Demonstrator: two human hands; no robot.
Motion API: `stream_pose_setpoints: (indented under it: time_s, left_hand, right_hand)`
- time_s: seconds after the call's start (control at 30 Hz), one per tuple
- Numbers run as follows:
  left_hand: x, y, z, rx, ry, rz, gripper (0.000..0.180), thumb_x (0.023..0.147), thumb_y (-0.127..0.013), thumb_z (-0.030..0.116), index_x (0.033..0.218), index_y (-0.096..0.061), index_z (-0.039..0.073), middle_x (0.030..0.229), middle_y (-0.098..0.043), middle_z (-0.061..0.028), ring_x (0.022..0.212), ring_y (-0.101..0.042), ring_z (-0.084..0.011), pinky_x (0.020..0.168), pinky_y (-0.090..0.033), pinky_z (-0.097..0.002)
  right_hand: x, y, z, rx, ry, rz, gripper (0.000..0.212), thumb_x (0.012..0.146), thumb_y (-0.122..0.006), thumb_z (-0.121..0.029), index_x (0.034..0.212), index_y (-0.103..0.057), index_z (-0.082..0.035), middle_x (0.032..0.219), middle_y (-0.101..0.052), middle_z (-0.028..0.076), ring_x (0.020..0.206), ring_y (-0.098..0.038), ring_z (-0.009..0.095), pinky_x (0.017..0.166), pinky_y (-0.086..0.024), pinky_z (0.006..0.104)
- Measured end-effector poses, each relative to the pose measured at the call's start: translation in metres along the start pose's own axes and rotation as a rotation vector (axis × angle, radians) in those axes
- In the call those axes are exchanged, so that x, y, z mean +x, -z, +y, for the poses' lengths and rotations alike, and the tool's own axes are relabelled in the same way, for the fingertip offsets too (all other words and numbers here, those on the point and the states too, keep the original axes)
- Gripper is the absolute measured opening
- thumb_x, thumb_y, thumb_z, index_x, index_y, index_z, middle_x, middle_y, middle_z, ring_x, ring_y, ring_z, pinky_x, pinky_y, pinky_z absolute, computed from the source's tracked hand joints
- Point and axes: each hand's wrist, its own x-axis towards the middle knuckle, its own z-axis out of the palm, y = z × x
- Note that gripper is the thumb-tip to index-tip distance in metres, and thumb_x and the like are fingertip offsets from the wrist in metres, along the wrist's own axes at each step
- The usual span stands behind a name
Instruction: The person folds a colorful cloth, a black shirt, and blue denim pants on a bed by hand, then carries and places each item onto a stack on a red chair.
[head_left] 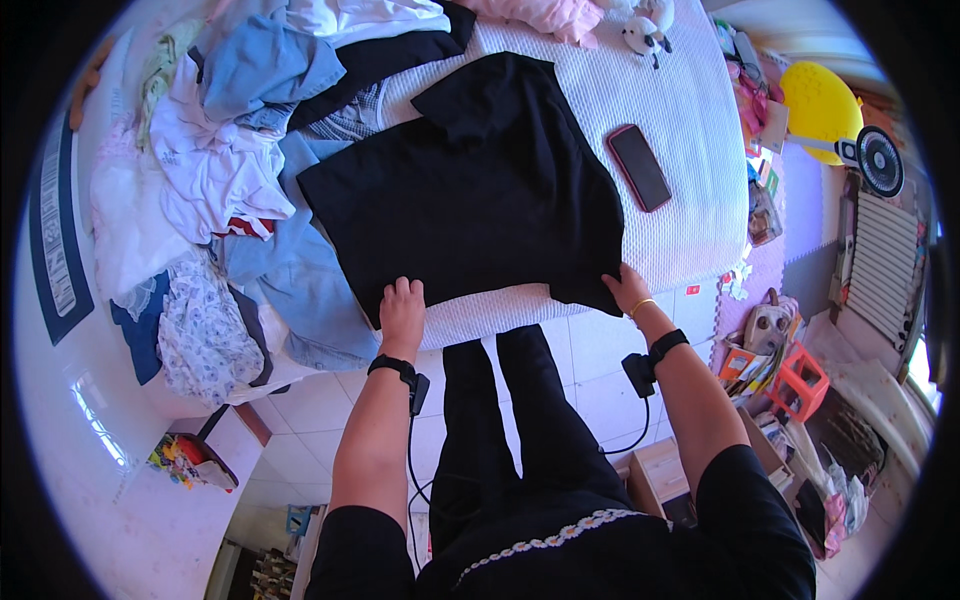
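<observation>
On the white quilted bed (690, 110), a dark red-edged phone (639, 168) lay beside our black short-sleeved cloth top (470, 190), which overlapped a heap of mixed clothes (220, 170). We couldn't discern what the pale wooden box (655, 465) held — fingers of our left hand (402, 308) and right hand (629, 290) gripped the top's near hem.

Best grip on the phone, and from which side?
I'd pinch the phone across its long edges, mid-length, coming from above and the near side with the right hand. It lies flat on the bed, and both long edges look clear of the shirt. The right hand is nearer, but is now at the shirt's corner.
</observation>
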Motion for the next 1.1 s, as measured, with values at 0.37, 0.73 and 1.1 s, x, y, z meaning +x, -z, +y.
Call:
stream_pose_setpoints:
  time_s: [0.37, 0.73, 1.1]
  left_hand:
    - [-0.059, 0.002, 0.001, -0.200, -0.160, -0.273, 0.014, 0.115, -0.077, 0.006, 0.126, -0.084, 0.005, 0.133, -0.086, -0.0210, 0.129, -0.088, -0.0432, 0.109, -0.078, -0.0559]
    - [-0.039, 0.016, -0.045, -0.172, -0.060, -0.050, 0.014, 0.120, -0.070, 0.014, 0.124, -0.084, 0.015, 0.118, -0.092, -0.0129, 0.122, -0.090, -0.0382, 0.102, -0.069, -0.0572]
    - [0.039, 0.034, -0.069, -0.325, 0.090, 0.048, 0.019, 0.114, -0.093, 0.018, 0.130, -0.086, 0.011, 0.129, -0.087, -0.0155, 0.130, -0.085, -0.0440, 0.111, -0.068, -0.0600]
  right_hand:
    - [-0.041, -0.022, 0.090, -0.142, -0.129, -0.193, 0.062, 0.122, -0.088, -0.055, 0.143, -0.091, 0.004, 0.147, -0.090, 0.035, 0.142, -0.085, 0.056, 0.125, -0.066, 0.0619]
    - [-0.031, 0.034, 0.001, 0.856, -0.329, -0.327, 0.067, 0.130, -0.080, -0.058, 0.147, -0.084, 0.007, 0.116, -0.088, 0.020, 0.091, -0.090, 0.034, 0.085, -0.080, 0.0483]
    - [0.056, 0.073, -0.040, 0.762, 0.135, 0.111, 0.045, 0.130, -0.078, -0.025, 0.170, -0.074, -0.004, 0.149, -0.090, 0.016, 0.143, -0.086, 0.036, 0.131, -0.066, 0.0534]
